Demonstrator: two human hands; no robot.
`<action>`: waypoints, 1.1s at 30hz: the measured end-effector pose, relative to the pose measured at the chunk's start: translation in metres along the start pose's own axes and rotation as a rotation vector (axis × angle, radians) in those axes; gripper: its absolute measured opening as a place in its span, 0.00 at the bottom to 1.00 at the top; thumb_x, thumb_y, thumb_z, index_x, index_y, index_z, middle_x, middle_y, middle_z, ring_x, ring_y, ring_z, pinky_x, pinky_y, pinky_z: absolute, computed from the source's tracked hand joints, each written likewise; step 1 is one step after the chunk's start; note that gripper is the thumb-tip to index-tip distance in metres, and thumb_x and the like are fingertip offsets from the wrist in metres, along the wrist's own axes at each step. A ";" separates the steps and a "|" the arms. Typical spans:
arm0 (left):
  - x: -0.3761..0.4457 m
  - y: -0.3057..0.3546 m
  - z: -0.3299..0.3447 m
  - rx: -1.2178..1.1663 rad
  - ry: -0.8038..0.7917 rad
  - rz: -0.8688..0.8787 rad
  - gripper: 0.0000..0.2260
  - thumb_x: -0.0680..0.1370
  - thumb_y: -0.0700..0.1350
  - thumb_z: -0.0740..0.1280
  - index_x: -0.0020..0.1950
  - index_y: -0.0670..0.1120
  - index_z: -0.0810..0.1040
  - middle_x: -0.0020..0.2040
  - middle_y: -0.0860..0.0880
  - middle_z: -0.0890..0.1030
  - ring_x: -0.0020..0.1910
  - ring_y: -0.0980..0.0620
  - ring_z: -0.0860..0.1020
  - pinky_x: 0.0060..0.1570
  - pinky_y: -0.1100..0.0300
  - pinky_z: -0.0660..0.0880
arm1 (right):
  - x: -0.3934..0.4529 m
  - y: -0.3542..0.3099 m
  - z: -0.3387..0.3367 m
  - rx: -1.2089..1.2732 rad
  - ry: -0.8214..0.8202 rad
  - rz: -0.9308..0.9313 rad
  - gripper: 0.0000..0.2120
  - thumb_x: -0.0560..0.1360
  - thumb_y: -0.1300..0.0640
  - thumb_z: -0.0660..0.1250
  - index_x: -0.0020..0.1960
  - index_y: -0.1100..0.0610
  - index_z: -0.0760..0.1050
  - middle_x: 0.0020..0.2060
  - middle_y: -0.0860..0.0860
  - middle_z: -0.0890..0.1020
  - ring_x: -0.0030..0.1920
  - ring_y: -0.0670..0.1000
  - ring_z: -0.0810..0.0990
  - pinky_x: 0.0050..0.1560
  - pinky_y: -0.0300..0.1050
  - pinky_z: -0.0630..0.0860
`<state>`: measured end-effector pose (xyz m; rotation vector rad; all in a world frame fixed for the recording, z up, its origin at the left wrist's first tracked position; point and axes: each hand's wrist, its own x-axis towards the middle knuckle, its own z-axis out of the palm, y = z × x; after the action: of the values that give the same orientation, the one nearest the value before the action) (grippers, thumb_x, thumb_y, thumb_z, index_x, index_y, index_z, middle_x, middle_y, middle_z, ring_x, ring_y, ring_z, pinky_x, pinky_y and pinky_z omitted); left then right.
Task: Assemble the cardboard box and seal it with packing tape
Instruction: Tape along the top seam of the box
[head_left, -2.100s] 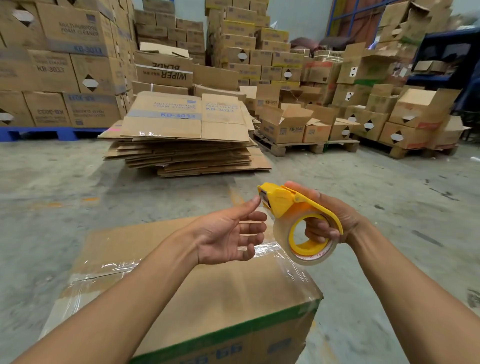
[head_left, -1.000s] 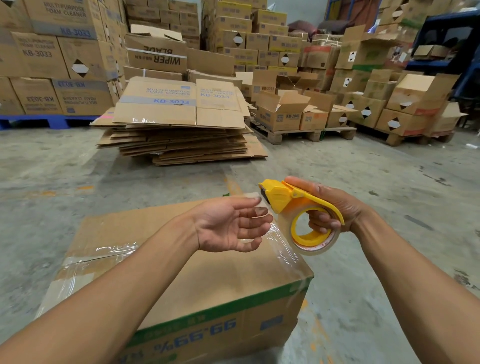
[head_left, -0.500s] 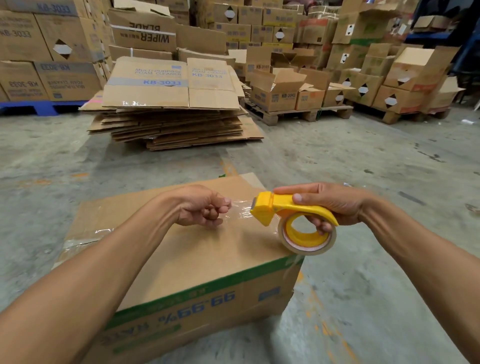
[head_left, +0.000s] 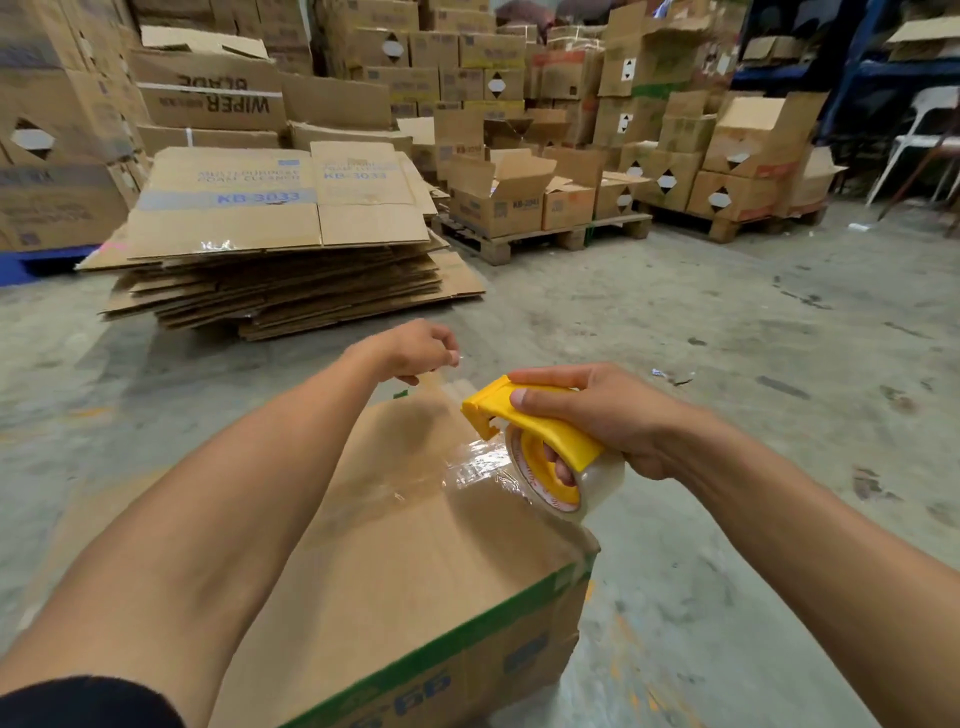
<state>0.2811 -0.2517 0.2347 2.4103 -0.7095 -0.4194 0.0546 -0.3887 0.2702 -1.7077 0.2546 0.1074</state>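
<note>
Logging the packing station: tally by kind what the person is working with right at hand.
Cardboard box: 1
Yellow tape dispenser: 1
Clear tape roll: 1
Hands: 2, left hand, right hand
Total: 5

Matt brown cardboard box (head_left: 415, 561); glossy clear tape (head_left: 478, 462); smooth yellow plastic dispenser (head_left: 524, 415); rough concrete floor (head_left: 727, 322).

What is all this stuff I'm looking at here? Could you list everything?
cardboard box: one, brown with a green stripe, nearest, under the hands
tape dispenser: one, yellow, over the box top
tape roll: one, clear, in the dispenser
flattened cartons: a stack, brown, on the floor beyond the box
stacked boxes: many, brown, on pallets at the back
chair: one, white, far right
left hand: pinching the tape end
right hand: gripping the dispenser
</note>
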 end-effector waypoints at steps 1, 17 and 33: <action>0.007 -0.005 0.001 0.001 0.026 0.031 0.03 0.79 0.48 0.65 0.47 0.51 0.78 0.49 0.46 0.76 0.48 0.47 0.74 0.43 0.54 0.76 | 0.007 0.000 0.003 0.001 0.025 0.002 0.20 0.75 0.56 0.72 0.66 0.50 0.77 0.29 0.57 0.82 0.21 0.53 0.77 0.25 0.44 0.79; 0.080 -0.057 0.023 -0.118 -0.060 0.006 0.04 0.79 0.46 0.67 0.48 0.46 0.79 0.44 0.45 0.75 0.44 0.48 0.72 0.37 0.57 0.72 | 0.077 0.014 0.028 0.031 0.118 0.053 0.21 0.77 0.58 0.69 0.70 0.53 0.72 0.18 0.48 0.78 0.16 0.51 0.75 0.20 0.36 0.72; 0.080 -0.060 0.034 -0.296 -0.235 -0.196 0.06 0.80 0.44 0.62 0.52 0.50 0.78 0.45 0.49 0.76 0.40 0.51 0.76 0.33 0.62 0.74 | 0.080 0.010 0.029 0.022 0.111 0.094 0.20 0.76 0.57 0.71 0.67 0.50 0.76 0.27 0.53 0.81 0.19 0.54 0.76 0.23 0.46 0.79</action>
<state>0.3540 -0.2712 0.1611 2.1747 -0.4701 -0.8374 0.1319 -0.3699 0.2392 -1.6826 0.4172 0.0790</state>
